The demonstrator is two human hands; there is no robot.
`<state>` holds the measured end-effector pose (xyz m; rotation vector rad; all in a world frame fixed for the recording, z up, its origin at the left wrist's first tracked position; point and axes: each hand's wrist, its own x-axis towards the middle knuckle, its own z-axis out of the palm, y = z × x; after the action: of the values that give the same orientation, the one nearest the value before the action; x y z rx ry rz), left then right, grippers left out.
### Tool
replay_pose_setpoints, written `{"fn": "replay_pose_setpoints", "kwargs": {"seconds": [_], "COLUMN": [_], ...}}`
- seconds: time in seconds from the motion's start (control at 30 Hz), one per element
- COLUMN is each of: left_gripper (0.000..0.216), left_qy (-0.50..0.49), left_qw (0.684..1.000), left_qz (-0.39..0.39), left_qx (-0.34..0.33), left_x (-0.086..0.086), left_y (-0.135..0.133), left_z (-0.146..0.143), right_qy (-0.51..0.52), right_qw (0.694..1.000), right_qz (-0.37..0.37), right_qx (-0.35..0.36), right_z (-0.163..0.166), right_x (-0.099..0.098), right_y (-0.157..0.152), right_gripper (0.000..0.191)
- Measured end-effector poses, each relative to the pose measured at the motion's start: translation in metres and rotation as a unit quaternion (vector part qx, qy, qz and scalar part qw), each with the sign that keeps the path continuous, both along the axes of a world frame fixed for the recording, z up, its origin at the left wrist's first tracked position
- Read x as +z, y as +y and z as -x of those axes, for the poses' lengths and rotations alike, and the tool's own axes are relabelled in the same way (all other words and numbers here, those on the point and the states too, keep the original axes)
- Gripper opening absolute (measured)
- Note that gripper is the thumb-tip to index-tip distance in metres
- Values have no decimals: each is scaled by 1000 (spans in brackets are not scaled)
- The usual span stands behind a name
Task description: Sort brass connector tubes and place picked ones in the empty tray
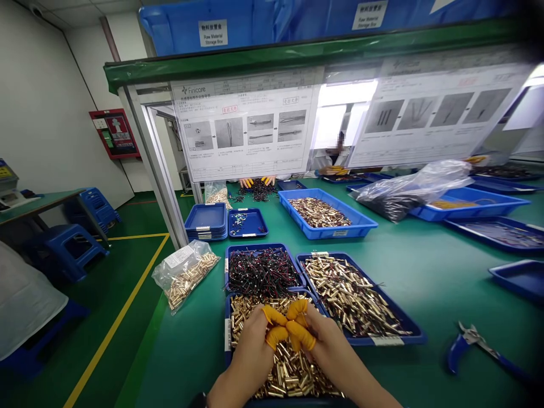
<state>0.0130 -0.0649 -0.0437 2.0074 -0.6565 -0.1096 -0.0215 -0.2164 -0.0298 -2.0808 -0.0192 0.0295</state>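
Note:
My left hand [257, 337] and my right hand [325, 334] meet fingertip to fingertip, with yellow finger cots on thumbs and fingers. Both are closed in a pinch, and whatever lies between the tips is hidden. They are above a blue tray [228, 309] heaped with short brass-coloured metal tubes [293, 374]. Just behind it, black and dark red wire leads [261, 269] fill a second tray [276, 246]. To the right, another tray [419, 335] holds metal tubes with dark wires [352, 292] among them.
A clear bag of tubes [193, 277] lies left. Blue-handled cutters [470, 337] rest at right. Farther back are a large blue bin [361, 225] of tubes, stacked trays [206, 218] and a plastic bag [408, 187]. A co-worker's hands [267, 180] touch wires across the table.

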Motion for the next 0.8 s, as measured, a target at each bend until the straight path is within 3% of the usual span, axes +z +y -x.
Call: {"fn": "replay_pose_setpoints", "kwargs": {"seconds": [0.17, 0.27, 0.5, 0.6, 0.73, 0.8], "left_gripper": [10, 9, 9, 8, 10, 13], "left_qy": [34, 46, 64, 73, 112, 141], "left_qw": [997, 998, 998, 997, 989, 980], "left_qz": [41, 29, -20, 4, 96, 142], "left_qx": [49, 30, 8, 4, -3, -18], "left_x": [3, 3, 2, 0, -1, -1], "left_y": [-1, -1, -2, 0, 1, 0], "left_z": [-2, -2, 1, 2, 1, 1], "right_qy": [19, 24, 53, 75, 128, 140], "right_qw": [1000, 999, 998, 989, 934, 915], "right_qz": [11, 22, -33, -126, -323, -367], "right_qx": [-6, -22, -15, 9, 83, 91], "right_z": [0, 0, 2, 0, -1, -2], "right_x": [11, 12, 6, 4, 6, 5], "right_y": [-5, -6, 2, 4, 2, 3], "right_gripper": [13, 12, 10, 15, 33, 38]}}
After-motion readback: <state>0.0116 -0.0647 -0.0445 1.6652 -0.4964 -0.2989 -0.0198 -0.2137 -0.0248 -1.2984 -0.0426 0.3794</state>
